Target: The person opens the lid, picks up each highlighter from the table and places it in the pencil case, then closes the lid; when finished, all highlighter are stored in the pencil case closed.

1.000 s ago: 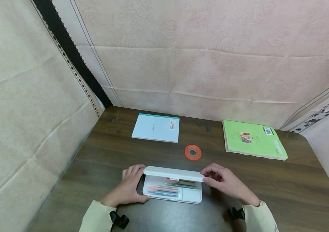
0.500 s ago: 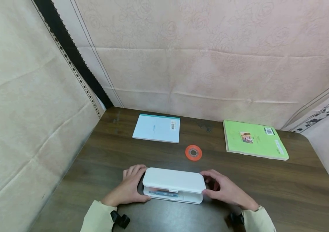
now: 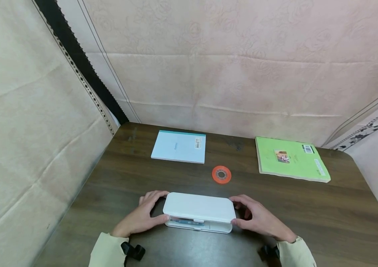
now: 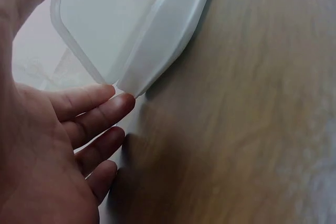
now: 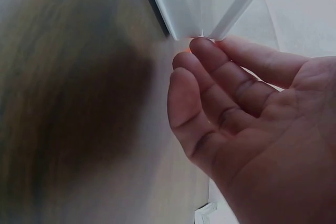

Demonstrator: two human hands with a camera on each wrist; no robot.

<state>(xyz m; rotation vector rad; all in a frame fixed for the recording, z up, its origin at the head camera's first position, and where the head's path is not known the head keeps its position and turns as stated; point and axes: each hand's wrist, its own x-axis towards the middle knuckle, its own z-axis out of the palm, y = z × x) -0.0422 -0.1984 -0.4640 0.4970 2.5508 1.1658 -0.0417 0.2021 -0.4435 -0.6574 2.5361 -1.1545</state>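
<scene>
A white pencil case point(image 3: 199, 207) lies on the table in front of me, its lid tilted down over the base with a narrow gap along the front. Through that gap a blue pen point(image 3: 186, 221) shows; the rest of the contents is hidden. My left hand point(image 3: 143, 216) spans the case's left end, thumb at the front corner and fingertips point(image 4: 123, 102) at the back corner by the hinge. At the right end, my right hand point(image 3: 259, 218) holds the lid's edge between thumb and fingers. Its fingertips point(image 5: 202, 48) touch the back corner.
Behind the case lies an orange ring-shaped roll point(image 3: 221, 174). Farther back are a light blue notebook point(image 3: 179, 147) on the left and a green book point(image 3: 292, 159) on the right. Patterned cloth point(image 3: 229, 85) hangs behind the brown table point(image 3: 122, 185).
The lid has swung down from half raised, covering most of the pens. My left thumb has moved up from the base's front corner to the lid's corner; the right hand has come down with the lid.
</scene>
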